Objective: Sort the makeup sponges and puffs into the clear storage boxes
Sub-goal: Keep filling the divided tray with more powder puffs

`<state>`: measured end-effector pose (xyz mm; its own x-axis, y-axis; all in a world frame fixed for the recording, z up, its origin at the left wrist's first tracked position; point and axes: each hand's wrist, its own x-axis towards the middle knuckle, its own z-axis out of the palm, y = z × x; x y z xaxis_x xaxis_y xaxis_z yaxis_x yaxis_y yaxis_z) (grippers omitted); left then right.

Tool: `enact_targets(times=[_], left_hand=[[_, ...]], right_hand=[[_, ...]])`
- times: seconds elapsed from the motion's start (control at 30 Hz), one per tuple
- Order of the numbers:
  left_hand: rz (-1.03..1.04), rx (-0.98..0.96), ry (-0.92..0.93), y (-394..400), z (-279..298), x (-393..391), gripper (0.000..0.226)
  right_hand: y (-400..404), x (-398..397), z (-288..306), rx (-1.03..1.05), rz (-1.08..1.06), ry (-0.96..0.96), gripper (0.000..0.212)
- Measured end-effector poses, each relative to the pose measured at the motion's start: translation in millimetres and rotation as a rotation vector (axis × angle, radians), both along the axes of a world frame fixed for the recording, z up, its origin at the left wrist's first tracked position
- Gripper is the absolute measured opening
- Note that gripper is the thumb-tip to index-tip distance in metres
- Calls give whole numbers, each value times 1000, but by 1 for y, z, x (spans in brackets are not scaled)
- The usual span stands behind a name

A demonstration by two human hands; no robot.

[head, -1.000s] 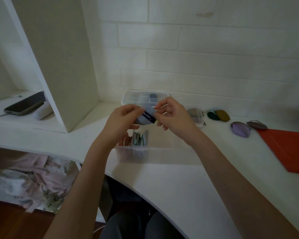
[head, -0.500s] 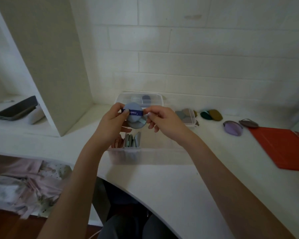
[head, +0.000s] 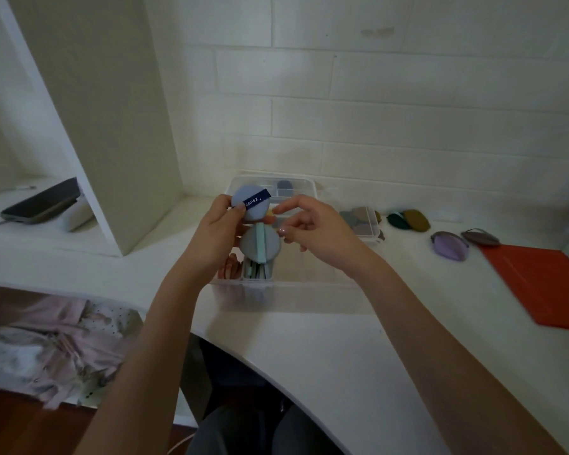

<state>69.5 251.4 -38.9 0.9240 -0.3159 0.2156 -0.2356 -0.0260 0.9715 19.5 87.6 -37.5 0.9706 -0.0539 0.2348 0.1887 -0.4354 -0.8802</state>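
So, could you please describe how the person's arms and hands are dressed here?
Both forearms are bare all the way to the frame's lower edge: no sleeves, watch or bracelet show. The left hand and right hand wear no gloves or visible rings. A right fingernail looks pale and glossy, perhaps polished.

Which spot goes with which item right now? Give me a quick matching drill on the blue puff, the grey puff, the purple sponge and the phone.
Items:
1. blue puff
2. grey puff
3. purple sponge
4. phone

Places:
A. on the white desk, left of the red folder
B. on the shelf at far left
C. pinched in the left hand by its navy strap
D. just below the blue puff, over the near clear box

Pairs: 1-C, 2-D, 3-A, 4-B
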Motion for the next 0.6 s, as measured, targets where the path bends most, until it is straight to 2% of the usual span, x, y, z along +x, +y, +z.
enact_targets(times=[0.17,0.3,0.4,0.5,0.6], left_hand=[[50,75,-23,0,-2,3,14],[75,72,-18,0,-4,5,12],[2,22,-62,2,-2,2,12],[-97,-31,-110,4,1,-2,37],[-100,-30,-86,5,5,-2,43]], right_hand=[[4,-5,4,11,50,14,15],[5,-6,4,-81,110,43,29],[8,-5,5,-18,43,-53,27],[11,-4,11,144,-76,-185,26],[15,-2,12,140,-104,-227,23]])
